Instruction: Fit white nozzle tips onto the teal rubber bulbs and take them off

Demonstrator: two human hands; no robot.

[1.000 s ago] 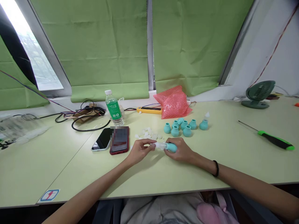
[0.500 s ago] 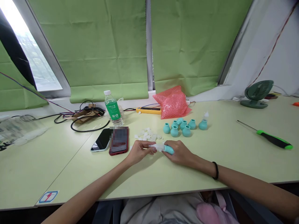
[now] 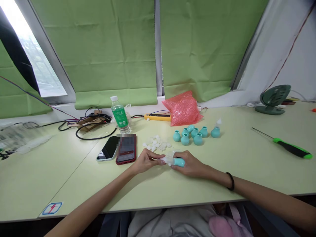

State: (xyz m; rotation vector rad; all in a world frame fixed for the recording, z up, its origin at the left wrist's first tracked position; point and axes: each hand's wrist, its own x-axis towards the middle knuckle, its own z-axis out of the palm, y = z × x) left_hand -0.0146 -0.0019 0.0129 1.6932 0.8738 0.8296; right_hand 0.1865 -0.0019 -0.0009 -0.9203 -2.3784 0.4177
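Observation:
Both hands meet over the table front around a small turquoise squeeze bulb (image 3: 179,162) with a clear plastic nozzle (image 3: 169,160). My right hand (image 3: 191,163) is closed around the bulb, which points right. At the nozzle's left end, my left hand (image 3: 147,161) pinches a small whitish tip, partly hidden by the fingers. Just beyond the hands lies a pile of small white translucent pieces (image 3: 156,144). Several more turquoise bulbs (image 3: 197,139) stand behind my right hand, mostly with open necks. One bulb (image 3: 215,132) to their right carries a clear nozzle with a white tip.
Two phones (image 3: 125,149) lie left of the pile. Behind them stand a water bottle (image 3: 120,115) and tangled black cables (image 3: 98,118). A red bubble-wrap bag (image 3: 183,108) and a yellow tool (image 3: 157,117) rest near the window. Rightward are a screwdriver (image 3: 292,147) and a green fan (image 3: 273,99).
The bulb and nozzle have shifted slightly down and right between my hands. More of the clear nozzle shows by my right fingers. The objects on the table lie as before.

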